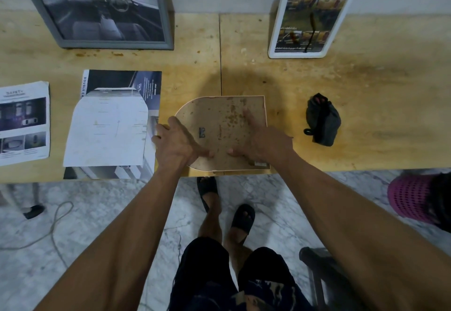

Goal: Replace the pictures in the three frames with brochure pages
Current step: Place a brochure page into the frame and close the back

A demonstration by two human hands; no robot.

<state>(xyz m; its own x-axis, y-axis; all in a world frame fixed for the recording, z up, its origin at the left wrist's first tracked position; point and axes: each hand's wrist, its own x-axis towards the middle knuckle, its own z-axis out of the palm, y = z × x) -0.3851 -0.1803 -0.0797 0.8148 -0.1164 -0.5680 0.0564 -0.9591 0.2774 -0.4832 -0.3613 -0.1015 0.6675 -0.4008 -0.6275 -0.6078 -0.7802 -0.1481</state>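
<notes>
Face-down, the stained arched frame back [219,125] lies under the spread, pressing left hand [175,142] and right hand [266,137].

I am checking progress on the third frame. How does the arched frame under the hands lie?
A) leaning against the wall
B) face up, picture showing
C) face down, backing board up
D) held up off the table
C: the arched frame lies flat on the table, its stained backing and hanger clip up, under both hands.
</notes>
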